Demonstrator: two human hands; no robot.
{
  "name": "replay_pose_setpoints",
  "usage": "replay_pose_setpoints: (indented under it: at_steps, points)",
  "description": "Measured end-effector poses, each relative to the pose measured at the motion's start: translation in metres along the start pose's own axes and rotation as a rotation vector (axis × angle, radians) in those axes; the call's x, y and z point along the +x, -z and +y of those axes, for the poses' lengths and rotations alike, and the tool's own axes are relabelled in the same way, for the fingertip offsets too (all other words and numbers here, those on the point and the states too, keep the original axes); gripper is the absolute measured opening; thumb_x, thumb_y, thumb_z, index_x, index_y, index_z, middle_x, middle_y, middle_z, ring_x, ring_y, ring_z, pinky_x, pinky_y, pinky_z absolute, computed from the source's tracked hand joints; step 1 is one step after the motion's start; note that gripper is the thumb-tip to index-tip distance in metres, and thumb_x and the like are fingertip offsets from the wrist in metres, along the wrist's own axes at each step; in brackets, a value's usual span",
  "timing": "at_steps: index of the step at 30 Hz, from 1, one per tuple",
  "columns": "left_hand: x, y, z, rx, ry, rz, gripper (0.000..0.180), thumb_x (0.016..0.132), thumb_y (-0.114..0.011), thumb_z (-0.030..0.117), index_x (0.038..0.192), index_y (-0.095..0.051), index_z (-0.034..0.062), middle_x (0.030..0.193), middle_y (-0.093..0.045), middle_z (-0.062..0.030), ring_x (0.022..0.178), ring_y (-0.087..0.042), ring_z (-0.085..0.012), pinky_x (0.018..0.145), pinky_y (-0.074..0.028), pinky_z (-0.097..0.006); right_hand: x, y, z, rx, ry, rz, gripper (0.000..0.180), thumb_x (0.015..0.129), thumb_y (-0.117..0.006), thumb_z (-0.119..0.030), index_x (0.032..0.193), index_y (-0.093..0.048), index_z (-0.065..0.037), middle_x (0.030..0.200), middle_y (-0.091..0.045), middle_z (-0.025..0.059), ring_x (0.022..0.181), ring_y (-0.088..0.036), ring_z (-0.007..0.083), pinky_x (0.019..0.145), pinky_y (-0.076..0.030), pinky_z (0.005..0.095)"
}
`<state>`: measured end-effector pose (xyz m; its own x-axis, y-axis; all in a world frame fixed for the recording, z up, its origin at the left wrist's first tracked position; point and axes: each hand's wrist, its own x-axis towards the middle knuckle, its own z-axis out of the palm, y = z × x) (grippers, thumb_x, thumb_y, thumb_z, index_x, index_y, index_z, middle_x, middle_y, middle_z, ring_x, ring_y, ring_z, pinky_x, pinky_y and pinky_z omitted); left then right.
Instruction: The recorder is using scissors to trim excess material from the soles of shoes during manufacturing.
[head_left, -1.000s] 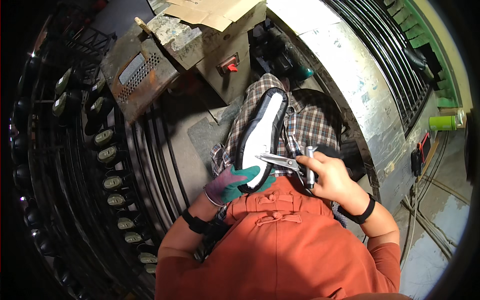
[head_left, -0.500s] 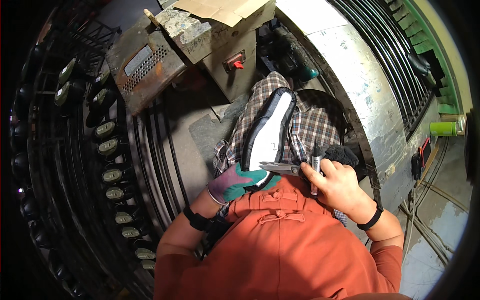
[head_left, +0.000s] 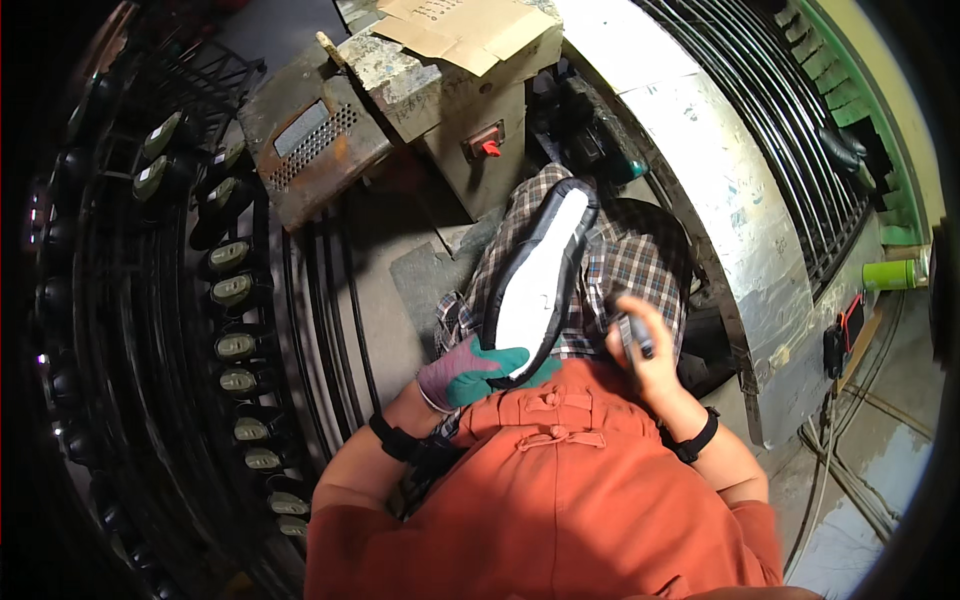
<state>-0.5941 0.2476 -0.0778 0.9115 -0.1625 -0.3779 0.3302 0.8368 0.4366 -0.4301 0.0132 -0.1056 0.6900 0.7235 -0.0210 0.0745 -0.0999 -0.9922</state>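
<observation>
The shoe [head_left: 540, 285] lies across the plaid cloth [head_left: 645, 255] of the lap, white underside up, its far end near the cloth's far edge and its near end by the red shirt [head_left: 540, 500]. The hands are apart: the gloved left hand [head_left: 475, 372] is clamped on the near end; the right hand [head_left: 648, 350], well clear of the shoe, grips a dark tool [head_left: 640, 338], perhaps a marker, though blur makes it uncertain. A metal counter [head_left: 735, 170] stands to the right.
</observation>
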Motion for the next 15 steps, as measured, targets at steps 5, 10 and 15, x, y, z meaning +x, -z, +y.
replay_pose_setpoints:
  at_steps: [5,10,15]
  points:
    - [0.001,0.006,0.018,0.562,-0.053,-0.100,0.083,0.076,-0.079,0.010,0.146,-0.035,0.0021,0.138,-0.052,-0.0166,0.126,-0.053,-0.0329,0.108,-0.041,-0.043,0.037,0.026,-0.031,0.743,-0.263,0.385,0.048,0.095,-0.062,-0.032,0.135,-0.044,-0.015,0.085,-0.054,0.0001,0.056,-0.040,0.0087,0.051,-0.033,0.0235]
    - [0.009,0.024,0.051,1.831,-0.572,0.317,0.080,0.081,-0.072,0.011,0.148,-0.030,0.0032,0.141,-0.049,-0.0175,0.125,-0.052,-0.0220,0.103,-0.043,-0.034,0.030,0.027,-0.003,0.955,-0.426,0.243,0.049,0.094,-0.061,-0.035,0.131,-0.048,-0.006,0.104,-0.064,0.0039,0.091,-0.065,0.0301,0.084,-0.055,0.0387]
    - [0.008,-0.026,-0.007,0.303,-0.225,0.357,0.098,0.089,-0.071,0.018,0.154,-0.001,0.0020,0.141,-0.045,-0.0118,0.130,-0.044,-0.0180,0.108,-0.038,-0.032,0.007,-0.002,-0.008,0.702,-0.524,-0.101,0.060,0.087,-0.071,-0.031,0.135,-0.043,-0.010,0.087,-0.054,-0.0015,0.062,-0.043,0.0037,0.054,-0.033,0.0191]
